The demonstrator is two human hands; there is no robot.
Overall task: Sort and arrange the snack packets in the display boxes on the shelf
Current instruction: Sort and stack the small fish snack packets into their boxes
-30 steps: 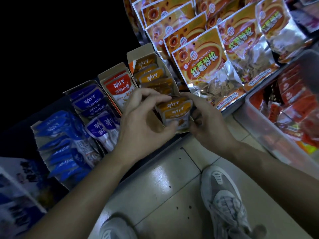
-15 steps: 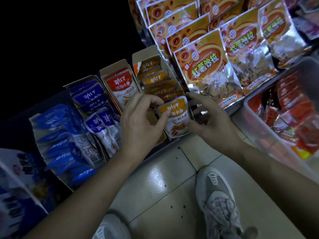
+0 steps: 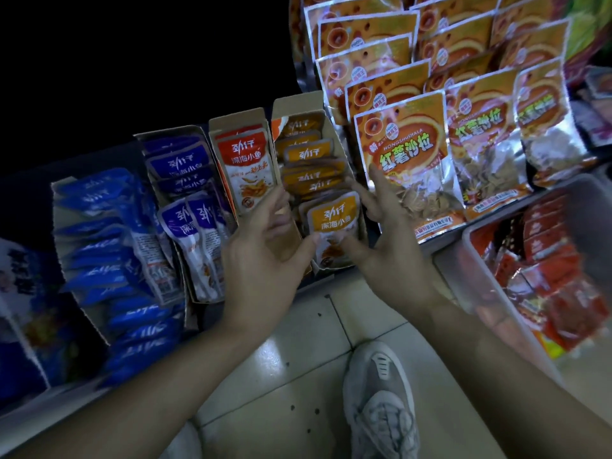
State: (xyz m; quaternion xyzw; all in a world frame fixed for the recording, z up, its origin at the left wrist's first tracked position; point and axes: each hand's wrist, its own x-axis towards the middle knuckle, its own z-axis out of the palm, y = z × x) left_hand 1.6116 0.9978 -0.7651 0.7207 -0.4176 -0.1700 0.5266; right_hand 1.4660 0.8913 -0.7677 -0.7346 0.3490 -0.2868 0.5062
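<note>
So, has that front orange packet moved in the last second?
Yes. The orange packet has gone from just outside its cardboard box into the box's front, standing upright.

Left hand (image 3: 265,256), right hand (image 3: 390,260): both bare. Left forearm (image 3: 149,376) and right forearm (image 3: 496,352) bare along all their visible length, to the frame's lower edge.

Footwear: grey-and-white lace-up trainer (image 3: 377,402). Rounded toe with a pale rim. Darker grey, suede-like panel over the toe, with a few short pale slots cut across it. Lighter grey, mesh-looking sides. Thick pale laces criss-cross further back. Surface looks scuffed and dull.

Second pale shoe (image 3: 185,442): only a whitish rounded toe shows at the bottom edge, partly behind the left forearm; details too dim to tell.
</note>
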